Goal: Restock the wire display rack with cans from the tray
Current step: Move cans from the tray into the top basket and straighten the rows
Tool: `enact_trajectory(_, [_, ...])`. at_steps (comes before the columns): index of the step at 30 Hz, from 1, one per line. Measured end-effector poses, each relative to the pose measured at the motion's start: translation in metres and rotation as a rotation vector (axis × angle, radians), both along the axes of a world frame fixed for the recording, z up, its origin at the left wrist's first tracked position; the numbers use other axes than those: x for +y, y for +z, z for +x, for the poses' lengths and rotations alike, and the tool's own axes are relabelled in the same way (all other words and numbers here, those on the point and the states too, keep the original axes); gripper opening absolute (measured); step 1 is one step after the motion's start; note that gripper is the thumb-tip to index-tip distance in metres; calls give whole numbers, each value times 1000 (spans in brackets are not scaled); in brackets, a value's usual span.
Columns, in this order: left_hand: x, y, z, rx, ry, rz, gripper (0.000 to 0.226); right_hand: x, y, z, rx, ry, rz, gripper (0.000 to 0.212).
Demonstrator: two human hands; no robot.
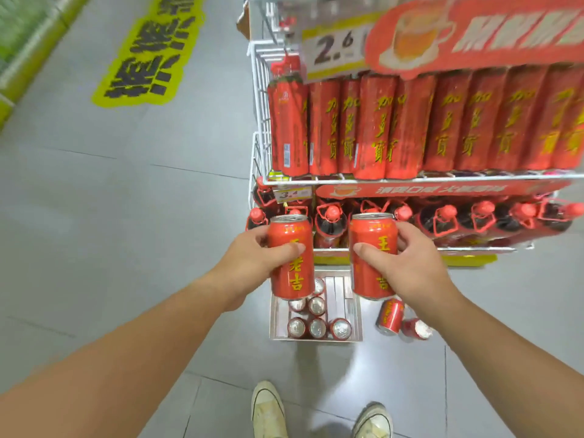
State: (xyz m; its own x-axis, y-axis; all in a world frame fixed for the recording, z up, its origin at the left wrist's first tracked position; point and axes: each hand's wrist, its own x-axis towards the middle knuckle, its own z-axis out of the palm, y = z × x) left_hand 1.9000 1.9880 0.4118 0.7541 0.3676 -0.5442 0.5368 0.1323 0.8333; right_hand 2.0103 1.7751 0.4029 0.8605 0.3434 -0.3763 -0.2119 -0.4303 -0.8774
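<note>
My left hand (252,263) grips an upright red can (290,257) with yellow characters. My right hand (410,263) grips a second upright red can (373,257) beside it. Both cans hang in the air above the tray (274,314) on the floor, which holds several more red cans standing upright. Ahead stands the white wire display rack (260,115). Its upper shelf carries a row of tall red bottles; its lower shelf holds dark bottles with red caps.
Two loose red cans (390,316) lie on the grey tile floor right of the tray. A yellow floor sticker (148,55) is at the far left. My two white shoes (268,409) are at the bottom. A price sign (335,49) hangs on the rack.
</note>
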Motion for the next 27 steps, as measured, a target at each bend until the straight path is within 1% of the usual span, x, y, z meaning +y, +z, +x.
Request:
enact_trajectory(5, [-10, 130, 1, -87, 1, 24, 19, -6, 137, -6, -55, -44, 54, 25])
enact_trajectory(8, [-16, 206, 4, -135, -24, 45, 16, -6, 213, -9, -100, -75, 42, 28])
enact_trajectory(11, [-18, 278, 13, -213, -64, 98, 13, -7, 282, -8, -141, -96, 53, 31])
enact_trajectory(15, [-15, 370, 27, -342, -131, 160, 14, -10, 368, 0, -239, -116, 47, 27])
enact_trajectory(18, [-11, 439, 41, -436, -160, 220, 23, -13, 434, 9, -321, -146, 44, 46])
enact_trajectory(21, [-9, 499, 55, -506, -171, 289, 23, -17, 496, 21, -425, -184, 55, 29])
enact_trajectory(22, [-8, 516, 60, -529, -166, 303, 20, -18, 514, 25, -461, -202, 60, 29])
enact_trajectory(24, [-8, 545, 71, -585, -142, 327, 17, -18, 546, 34, -503, -204, 78, 38])
enact_trajectory(27, [-13, 581, 92, -638, -118, 357, 17, -22, 582, 52, -514, -193, 130, 31])
